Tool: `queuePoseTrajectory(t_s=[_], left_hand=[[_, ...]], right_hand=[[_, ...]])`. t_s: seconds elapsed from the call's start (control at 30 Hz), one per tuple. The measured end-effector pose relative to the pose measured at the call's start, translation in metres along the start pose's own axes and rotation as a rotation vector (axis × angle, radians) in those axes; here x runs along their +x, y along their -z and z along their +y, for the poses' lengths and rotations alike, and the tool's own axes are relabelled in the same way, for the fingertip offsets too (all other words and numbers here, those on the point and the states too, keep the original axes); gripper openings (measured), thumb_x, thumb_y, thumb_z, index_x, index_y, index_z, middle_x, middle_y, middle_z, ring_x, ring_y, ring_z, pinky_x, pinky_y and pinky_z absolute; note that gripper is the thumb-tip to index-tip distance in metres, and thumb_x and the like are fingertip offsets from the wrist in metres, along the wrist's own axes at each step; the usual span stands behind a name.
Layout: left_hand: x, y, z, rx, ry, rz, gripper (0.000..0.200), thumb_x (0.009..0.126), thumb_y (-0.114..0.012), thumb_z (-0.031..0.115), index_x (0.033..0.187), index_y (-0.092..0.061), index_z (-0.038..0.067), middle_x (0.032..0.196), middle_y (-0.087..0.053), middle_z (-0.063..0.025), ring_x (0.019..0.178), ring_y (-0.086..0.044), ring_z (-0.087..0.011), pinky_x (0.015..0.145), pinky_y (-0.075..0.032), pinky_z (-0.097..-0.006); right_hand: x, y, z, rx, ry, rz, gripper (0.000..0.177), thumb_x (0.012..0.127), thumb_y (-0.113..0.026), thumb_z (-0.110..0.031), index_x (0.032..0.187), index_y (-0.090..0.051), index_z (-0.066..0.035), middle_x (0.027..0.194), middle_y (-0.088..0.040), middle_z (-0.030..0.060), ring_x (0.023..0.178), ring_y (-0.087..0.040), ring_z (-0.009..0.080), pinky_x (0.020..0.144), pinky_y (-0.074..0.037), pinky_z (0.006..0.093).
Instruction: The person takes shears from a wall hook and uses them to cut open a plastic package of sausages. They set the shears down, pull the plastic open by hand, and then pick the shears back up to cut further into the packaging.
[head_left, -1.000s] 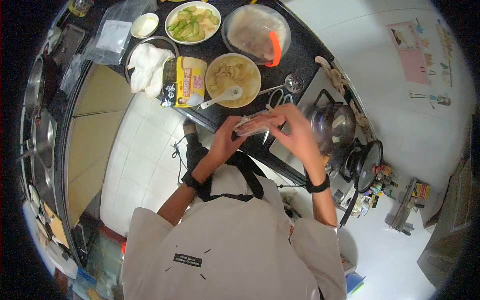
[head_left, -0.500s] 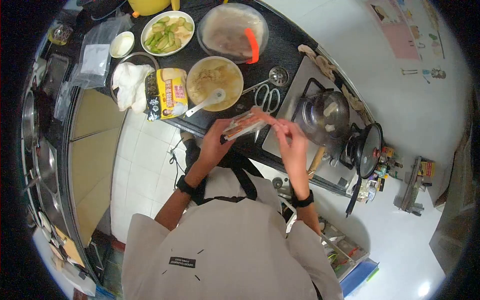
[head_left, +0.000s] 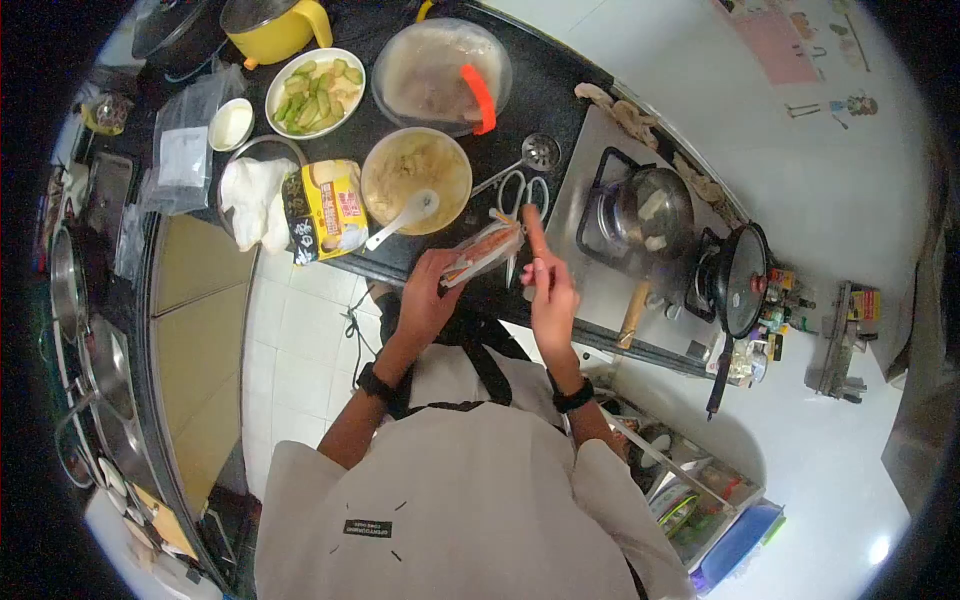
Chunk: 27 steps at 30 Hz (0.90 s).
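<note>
In my left hand (head_left: 427, 298) is a clear plastic pack (head_left: 484, 254) with reddish sausages showing inside, gripped by its near end and tilted up to the right. The fingers of my right hand (head_left: 552, 305) pinch the lower end of a single reddish-orange sausage (head_left: 534, 230), which points upward beside the pack's far end. Scissors (head_left: 538, 192) lie on the counter just behind, partly hidden by the sausage. A bowl of pale yellowish mixture (head_left: 416, 165), with a white spoon (head_left: 405, 218) in it, stands beyond my left hand.
A yellow-black food packet (head_left: 330, 208), a plate of sliced green vegetables (head_left: 318, 93) and a covered bowl (head_left: 443, 75) sit on the dark counter. A slotted ladle (head_left: 540, 152) lies near the stove (head_left: 590, 215). A lidded pan (head_left: 655, 212) is on one burner.
My right hand has drawn the sausage away from the pack and turned it upright. The pack remains in my left hand. The camera view has shifted slightly.
</note>
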<state>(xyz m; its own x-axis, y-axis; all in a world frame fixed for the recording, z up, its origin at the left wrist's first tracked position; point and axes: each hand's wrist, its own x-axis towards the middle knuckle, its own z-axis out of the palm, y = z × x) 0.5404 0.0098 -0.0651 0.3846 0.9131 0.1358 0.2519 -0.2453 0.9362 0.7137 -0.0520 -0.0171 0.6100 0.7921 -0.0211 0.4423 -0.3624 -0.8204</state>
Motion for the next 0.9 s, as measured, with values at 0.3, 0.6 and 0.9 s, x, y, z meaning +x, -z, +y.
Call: queuePoseTrajectory(t_s=[0.3,0.6,0.9], left_hand=[[0.006,0.003,0.005,-0.031,0.0,0.014,0.033,0.077,-0.067,0.0,0.106,-0.053,0.001,0.103,-0.056,-0.017,0.094,-0.058,-0.0348,0.08,-0.048,-0.0379],[0.011,0.008,-0.007,-0.08,-0.087,-0.034,0.033,0.075,-0.068,0.0,0.105,-0.054,0.0,0.1,-0.057,-0.0167,0.092,-0.059,-0.0329,0.079,-0.048,-0.0367],[0.013,0.006,-0.009,0.001,-0.151,-0.012,0.032,0.078,-0.068,0.005,0.107,-0.055,0.003,0.101,-0.057,-0.0163,0.092,-0.059,-0.032,0.079,-0.047,-0.0367]], right_hand=[[-0.002,-0.011,0.026,-0.063,0.055,-0.018,0.027,0.099,-0.042,-0.016,0.117,-0.049,0.002,0.079,-0.06,0.0135,0.071,-0.06,0.0236,0.065,-0.048,0.0364],[-0.034,-0.024,0.019,0.216,-0.188,0.125,0.027,0.094,-0.054,-0.012,0.118,-0.052,0.0,0.083,-0.064,0.0104,0.068,-0.06,0.0151,0.063,-0.049,0.0273],[-0.038,-0.004,0.012,0.049,0.09,0.263,0.006,0.092,-0.056,-0.008,0.096,-0.056,-0.003,0.118,-0.057,0.0111,0.105,-0.049,0.0168,0.082,-0.045,0.0265]])
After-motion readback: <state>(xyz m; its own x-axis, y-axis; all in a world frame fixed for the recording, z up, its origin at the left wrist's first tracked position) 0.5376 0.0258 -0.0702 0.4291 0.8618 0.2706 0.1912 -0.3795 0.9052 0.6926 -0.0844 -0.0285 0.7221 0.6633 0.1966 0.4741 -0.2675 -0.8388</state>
